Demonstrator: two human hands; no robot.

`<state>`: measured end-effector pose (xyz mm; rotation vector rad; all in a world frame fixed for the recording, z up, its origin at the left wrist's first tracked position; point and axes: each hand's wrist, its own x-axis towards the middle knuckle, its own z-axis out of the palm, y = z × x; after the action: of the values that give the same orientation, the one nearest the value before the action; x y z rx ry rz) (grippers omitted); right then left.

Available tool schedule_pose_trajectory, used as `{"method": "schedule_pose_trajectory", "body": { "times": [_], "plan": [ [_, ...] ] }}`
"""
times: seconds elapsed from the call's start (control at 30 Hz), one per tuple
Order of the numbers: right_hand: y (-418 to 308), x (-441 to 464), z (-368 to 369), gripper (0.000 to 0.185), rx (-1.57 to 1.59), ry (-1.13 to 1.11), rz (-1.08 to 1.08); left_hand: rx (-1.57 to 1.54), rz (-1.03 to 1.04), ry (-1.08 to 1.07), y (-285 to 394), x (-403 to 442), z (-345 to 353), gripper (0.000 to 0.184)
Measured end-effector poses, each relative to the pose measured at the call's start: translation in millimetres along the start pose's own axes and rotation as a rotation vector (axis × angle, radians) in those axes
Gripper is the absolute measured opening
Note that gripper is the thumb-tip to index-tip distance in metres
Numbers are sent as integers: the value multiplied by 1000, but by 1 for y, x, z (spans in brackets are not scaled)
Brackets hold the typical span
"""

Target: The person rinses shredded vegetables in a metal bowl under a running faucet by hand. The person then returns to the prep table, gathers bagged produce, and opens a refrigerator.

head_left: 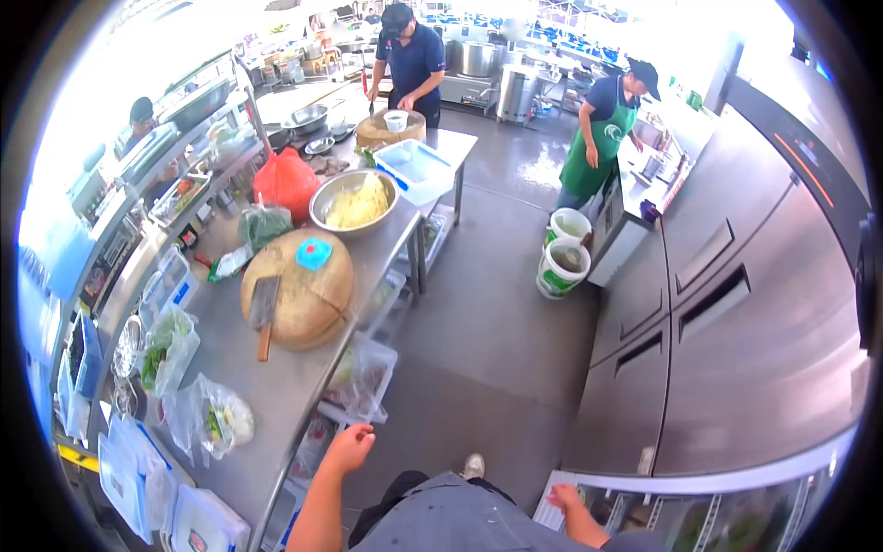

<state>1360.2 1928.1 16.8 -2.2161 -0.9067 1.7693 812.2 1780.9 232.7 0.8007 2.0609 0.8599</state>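
My left hand (351, 448) hangs beside the steel table's front edge with its fingers curled in, and nothing shows in it. On the other side of my body, my right hand (565, 497) is low near a glass-fronted cooler (736, 478), its fingers also curled and no object visible in them. Ahead on the table, a cleaver (264, 308) with a wooden handle lies on a thick round chopping block (303, 299). A small blue container (314, 253) sits on the same block. Neither hand touches these things.
A metal bowl (354, 202) of yellow shreds and a red bag (286, 179) stand beyond the block. One person works at a far block, another in a green apron at the right counter. White buckets (563, 267) stand on the floor; steel cabinets (717, 294) line the right.
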Motion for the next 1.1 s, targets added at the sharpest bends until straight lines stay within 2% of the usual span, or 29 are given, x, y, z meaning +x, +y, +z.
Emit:
{"method": "schedule_pose_trajectory", "body": {
  "times": [0.13,0.27,0.3,0.4,0.5,0.6,0.63,0.7,0.8,0.9,1.1],
  "plan": [
    [-181,44,20,18,-77,-52,-161,-59,-76,136,55,38,-27,28],
    [-331,63,69,18,-99,-89,-268,-79,-48,192,36,105,-32,29],
    [-355,74,90,18,-120,-89,-289,-132,-53,161,49,119,-39,29],
    [-393,81,150,18,-124,-112,-344,-168,-31,168,30,190,-51,29],
    [-420,85,168,19,-323,-137,-228,-132,8,204,52,242,-72,29],
    [-469,76,187,20,-457,-114,-298,-266,30,195,76,286,-99,29],
    [-431,129,252,21,-431,-159,-312,-179,34,245,30,313,-112,29],
    [-488,95,212,21,-462,-136,-273,-217,15,262,85,310,-119,28],
    [-547,111,236,22,-435,-164,-283,-318,-21,270,98,339,-131,27],
    [-615,125,275,27,-350,-262,-383,-364,-94,311,95,365,-129,27],
    [-770,151,427,45,-214,-523,-401,-495,-308,419,117,407,-116,28]
  ]
}}
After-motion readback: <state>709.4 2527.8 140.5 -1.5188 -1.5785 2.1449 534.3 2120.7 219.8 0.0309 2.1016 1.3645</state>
